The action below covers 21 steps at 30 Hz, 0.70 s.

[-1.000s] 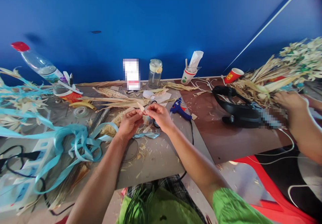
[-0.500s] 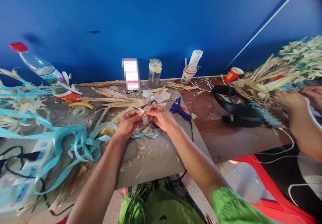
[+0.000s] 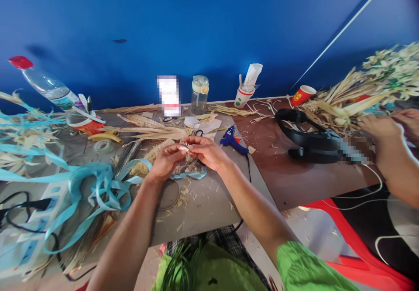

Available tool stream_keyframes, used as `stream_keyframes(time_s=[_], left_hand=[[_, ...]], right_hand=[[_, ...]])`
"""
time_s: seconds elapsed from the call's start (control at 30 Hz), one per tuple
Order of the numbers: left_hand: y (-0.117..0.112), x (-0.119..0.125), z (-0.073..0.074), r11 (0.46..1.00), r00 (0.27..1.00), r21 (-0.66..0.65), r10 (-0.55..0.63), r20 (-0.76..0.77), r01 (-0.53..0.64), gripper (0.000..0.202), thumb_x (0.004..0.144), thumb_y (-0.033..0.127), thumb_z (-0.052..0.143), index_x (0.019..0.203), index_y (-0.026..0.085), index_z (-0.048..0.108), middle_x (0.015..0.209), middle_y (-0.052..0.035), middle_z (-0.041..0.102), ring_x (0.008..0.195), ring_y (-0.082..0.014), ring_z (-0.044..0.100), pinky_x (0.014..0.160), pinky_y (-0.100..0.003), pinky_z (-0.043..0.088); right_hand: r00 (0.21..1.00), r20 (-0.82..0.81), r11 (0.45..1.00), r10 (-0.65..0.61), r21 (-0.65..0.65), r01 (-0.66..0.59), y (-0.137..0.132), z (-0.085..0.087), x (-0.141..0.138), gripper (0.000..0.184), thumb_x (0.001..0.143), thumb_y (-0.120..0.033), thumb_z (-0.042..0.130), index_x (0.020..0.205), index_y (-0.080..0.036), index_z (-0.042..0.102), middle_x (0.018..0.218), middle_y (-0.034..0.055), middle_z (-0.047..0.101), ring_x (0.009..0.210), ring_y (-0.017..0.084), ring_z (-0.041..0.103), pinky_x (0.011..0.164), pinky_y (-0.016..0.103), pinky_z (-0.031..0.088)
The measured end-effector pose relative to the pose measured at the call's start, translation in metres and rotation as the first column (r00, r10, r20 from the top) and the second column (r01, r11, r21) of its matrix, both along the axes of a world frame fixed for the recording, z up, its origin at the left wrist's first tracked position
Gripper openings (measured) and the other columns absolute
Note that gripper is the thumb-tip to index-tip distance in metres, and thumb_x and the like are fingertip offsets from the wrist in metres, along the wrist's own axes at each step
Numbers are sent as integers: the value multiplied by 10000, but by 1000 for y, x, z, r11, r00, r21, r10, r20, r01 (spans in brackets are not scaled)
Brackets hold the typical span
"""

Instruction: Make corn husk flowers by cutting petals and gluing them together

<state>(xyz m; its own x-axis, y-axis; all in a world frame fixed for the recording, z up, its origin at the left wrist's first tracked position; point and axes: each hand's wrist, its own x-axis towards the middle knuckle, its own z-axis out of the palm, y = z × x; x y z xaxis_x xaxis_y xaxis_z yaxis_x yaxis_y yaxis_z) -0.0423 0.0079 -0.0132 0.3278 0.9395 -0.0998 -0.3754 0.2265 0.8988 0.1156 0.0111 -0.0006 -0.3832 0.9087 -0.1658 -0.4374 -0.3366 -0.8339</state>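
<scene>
Between my fingertips is a small pale piece of corn husk (image 3: pixel 183 148). My left hand (image 3: pixel 167 160) pinches it from the left, and my right hand (image 3: pixel 206 151) pinches it from the right; most of the piece is hidden by the fingers. Just beyond my hands lie dried husk strips (image 3: pixel 157 133) and a pair of dark-handled scissors, partly covered by my right hand. A blue hot glue gun (image 3: pixel 233 141) rests to the right of my right hand. Light blue ribbon (image 3: pixel 98 186) is heaped left of my left wrist.
Along the wall stand a glass jar (image 3: pixel 199 97), a paper cup with items (image 3: pixel 244 97) and a red cup (image 3: pixel 303 95). A leaning bottle (image 3: pixel 49 86) and a power strip (image 3: pixel 39 221) are left. At right are a black headset (image 3: pixel 307 138) and another person's hands (image 3: pixel 381 129).
Fingers of my right hand have shifted and spread slightly over the husk piece, which has turned a little between my fingertips. The view has moved slightly.
</scene>
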Motion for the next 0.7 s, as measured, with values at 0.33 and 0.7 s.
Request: stream_keyframes(time_s=[0.33,0.7], left_hand=[[-1,0,4,999,1000,-46,-4,-20,3,217,535,272,821,637,127,696,588,-31,608,519,-90,491,486,-209,355],[1,-3,-4,999,998,-9,-47,-41,47,215,576,298,810,675,149,690,598,-27,605,521,-94,487,468,-206,338]], right_hand=[[1000,-1,1000,1,30,-1,0,-2,1,240,560,-266,804,737,-166,677,657,-19,622,563,68,498,555,206,393],[999,49,997,6,77,-10,0,1,1,246,561,-293,801,670,-159,626,630,-22,595,573,77,495,570,218,391]])
